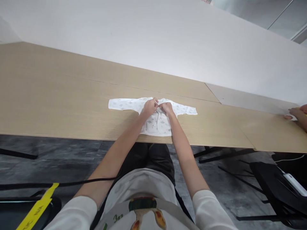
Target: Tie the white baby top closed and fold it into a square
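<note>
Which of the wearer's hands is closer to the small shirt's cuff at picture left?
Left. The left hand is at the upper front of the shirt, inward of that cuff; the right hand is beside it, farther across toward the other sleeve.

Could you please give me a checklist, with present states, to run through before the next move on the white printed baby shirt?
1. White printed baby shirt lying on the tabletop: ok.
2. Both sleeves spread out to the sides: ok.
3. Hem on the tabletop, short of its near edge: ok.
4. Left hand and right hand both at the shirt's upper front: ok.
5. Any fastening between the fingers done up: cannot tell, too small and partly covered.
6. Another person's hand well apart from the shirt, at far right: ok.
</note>
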A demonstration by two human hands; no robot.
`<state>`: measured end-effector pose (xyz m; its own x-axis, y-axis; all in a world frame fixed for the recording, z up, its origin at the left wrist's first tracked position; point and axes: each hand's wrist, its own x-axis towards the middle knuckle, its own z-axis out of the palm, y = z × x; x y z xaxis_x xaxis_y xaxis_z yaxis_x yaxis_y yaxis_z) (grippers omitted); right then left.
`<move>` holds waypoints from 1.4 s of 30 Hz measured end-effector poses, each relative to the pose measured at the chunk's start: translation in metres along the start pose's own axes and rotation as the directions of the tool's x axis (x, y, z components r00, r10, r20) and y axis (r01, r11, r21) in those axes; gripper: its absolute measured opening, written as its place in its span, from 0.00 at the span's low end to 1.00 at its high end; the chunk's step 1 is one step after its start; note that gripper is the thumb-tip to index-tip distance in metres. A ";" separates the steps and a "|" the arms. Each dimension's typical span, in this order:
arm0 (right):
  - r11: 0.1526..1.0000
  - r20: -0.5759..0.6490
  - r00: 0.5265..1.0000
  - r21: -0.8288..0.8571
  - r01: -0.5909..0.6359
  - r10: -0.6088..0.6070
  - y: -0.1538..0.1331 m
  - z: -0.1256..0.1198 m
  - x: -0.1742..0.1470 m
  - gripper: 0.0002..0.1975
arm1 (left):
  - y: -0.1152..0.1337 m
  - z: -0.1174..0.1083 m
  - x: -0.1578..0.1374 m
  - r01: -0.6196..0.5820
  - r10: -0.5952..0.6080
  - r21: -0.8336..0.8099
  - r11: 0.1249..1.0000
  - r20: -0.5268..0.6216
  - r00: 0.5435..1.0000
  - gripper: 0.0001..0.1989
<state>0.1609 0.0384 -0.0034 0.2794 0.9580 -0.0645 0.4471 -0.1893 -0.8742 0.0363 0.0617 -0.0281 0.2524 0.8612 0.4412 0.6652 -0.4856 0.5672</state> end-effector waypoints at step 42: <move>0.989 0.386 0.920 -0.095 0.116 -0.071 -0.006 -0.044 -0.026 0.04 | 0.012 -0.031 -0.017 0.158 -0.036 -0.358 0.920 0.324 0.945 0.10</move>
<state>0.1882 0.0050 0.0249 -0.1028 0.9777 -0.1830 0.5549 -0.0964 -0.8263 0.0181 0.0365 -0.0072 0.4423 0.8804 0.1708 0.4005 -0.3643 0.8408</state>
